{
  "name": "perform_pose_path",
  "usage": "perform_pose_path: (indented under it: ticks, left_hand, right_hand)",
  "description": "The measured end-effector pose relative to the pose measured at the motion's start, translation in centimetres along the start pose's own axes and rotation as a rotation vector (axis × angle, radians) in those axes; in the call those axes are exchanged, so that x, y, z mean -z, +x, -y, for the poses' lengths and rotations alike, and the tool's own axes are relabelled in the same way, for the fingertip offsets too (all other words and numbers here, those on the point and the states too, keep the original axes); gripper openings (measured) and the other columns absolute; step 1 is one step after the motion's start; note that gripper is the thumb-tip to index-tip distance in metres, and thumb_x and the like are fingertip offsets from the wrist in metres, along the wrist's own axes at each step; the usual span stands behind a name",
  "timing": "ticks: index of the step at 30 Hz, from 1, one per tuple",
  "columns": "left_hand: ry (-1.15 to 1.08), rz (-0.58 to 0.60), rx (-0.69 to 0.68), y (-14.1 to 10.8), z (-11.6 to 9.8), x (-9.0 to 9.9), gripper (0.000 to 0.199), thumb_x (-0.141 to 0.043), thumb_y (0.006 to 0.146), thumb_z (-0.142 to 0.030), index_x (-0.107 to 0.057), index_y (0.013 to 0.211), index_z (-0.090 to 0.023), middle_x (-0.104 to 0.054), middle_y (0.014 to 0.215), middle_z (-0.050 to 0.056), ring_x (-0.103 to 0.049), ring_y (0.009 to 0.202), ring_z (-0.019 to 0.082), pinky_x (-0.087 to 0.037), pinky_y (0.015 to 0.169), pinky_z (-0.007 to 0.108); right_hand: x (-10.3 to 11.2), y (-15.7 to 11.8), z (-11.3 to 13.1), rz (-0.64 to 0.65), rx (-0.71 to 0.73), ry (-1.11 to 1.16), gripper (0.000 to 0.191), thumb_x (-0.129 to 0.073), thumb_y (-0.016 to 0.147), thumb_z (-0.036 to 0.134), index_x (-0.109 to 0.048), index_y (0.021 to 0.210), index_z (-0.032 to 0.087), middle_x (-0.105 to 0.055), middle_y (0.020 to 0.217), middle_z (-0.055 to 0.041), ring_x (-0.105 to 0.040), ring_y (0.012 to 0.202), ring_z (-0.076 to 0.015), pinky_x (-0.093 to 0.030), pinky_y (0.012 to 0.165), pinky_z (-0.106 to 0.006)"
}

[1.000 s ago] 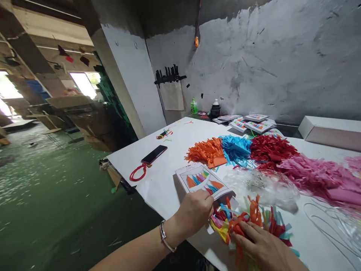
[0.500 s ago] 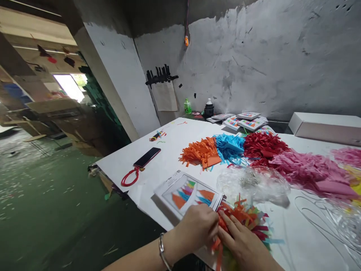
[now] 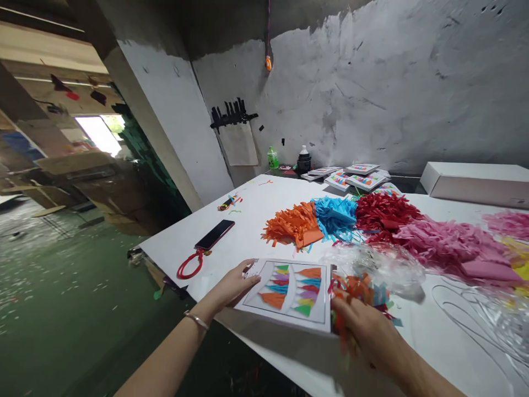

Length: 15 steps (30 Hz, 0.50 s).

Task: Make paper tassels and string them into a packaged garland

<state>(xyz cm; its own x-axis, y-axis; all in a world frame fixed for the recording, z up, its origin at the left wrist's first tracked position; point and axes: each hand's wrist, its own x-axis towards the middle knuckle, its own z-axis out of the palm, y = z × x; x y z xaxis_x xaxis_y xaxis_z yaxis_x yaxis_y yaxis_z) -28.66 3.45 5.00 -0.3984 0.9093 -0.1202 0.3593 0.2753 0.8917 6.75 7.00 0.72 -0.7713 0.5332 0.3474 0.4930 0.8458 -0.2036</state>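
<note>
Head view: two bare hands are working at the near edge of a white table (image 3: 256,201).
Box: flat, white, printed with bunting, (image 3: 291,292) is sitting near centre, tilting, its near side overhanging the table edge.
Left hand: (image 3: 233,282) is grasping the box by its left end, thumb lying on the printed face.
Right hand: (image 3: 366,324) is closing fingers on the mixed tissue bundle (image 3: 359,288) at the box's right end; fingertips partly hidden, slightly blurred.
Bundle: orange, red, blue strips are bunching against the box's right end; cannot tell how much is sitting inside.
Bracelet: silver, (image 3: 196,320) is circling the left wrist.
Tissue piles: orange (image 3: 289,221), blue (image 3: 335,216), red (image 3: 384,211), pink (image 3: 450,242) are running left to right beyond the box; yellow (image 3: 523,269) is showing at the far right edge of view.
Plastic bag: clear, (image 3: 374,267) is lying crumpled between bundle and red pile.
Phone: (image 3: 215,235) is lying left of the orange pile, red loop (image 3: 179,269) trailing nearer.
Far side: printed boxes (image 3: 366,181) are stacking loosely behind the piles; a long box (image 3: 475,184) is standing right of them; a green bottle (image 3: 273,158) is standing left, by the wall (image 3: 372,99).
Floor: green, (image 3: 82,320) is showing at left, pale scraps dotting it.
</note>
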Motion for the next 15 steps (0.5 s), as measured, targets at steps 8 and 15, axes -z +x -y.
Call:
perform_pose_path:
  ticks: [8, 15]
  left_hand:
    - [-0.275, 0.144, 0.150, -2.2, 1.9, 0.7, 0.072, -0.090, 0.063, -0.041, -0.065, 0.127, -0.022, -0.057, 0.144, 0.015, -0.040, 0.144, 0.035, -0.037, 0.114, 0.046]
    - [-0.322, 0.345, 0.086, -2.8, 2.8, -0.5, 0.088, -0.083, 0.073, -0.048, -0.044, 0.149, -0.025, -0.032, 0.164, 0.011, -0.038, 0.146, 0.035, -0.037, 0.117, 0.046]
  right_hand:
    - [2.7, -3.4, -0.3, 0.263, 0.106, 0.196, 0.051, -0.057, 0.090, 0.025, -0.055, 0.141, 0.022, -0.060, 0.142, -0.0089, -0.057, 0.131, -0.0277, -0.049, 0.103, -0.036]
    - [-0.3, -1.9, -0.5, 0.167, 0.166, 0.158, 0.037, -0.062, 0.087, 0.027, -0.070, 0.123, 0.023, -0.066, 0.133, -0.0100, -0.061, 0.123, -0.0314, -0.043, 0.109, -0.044]
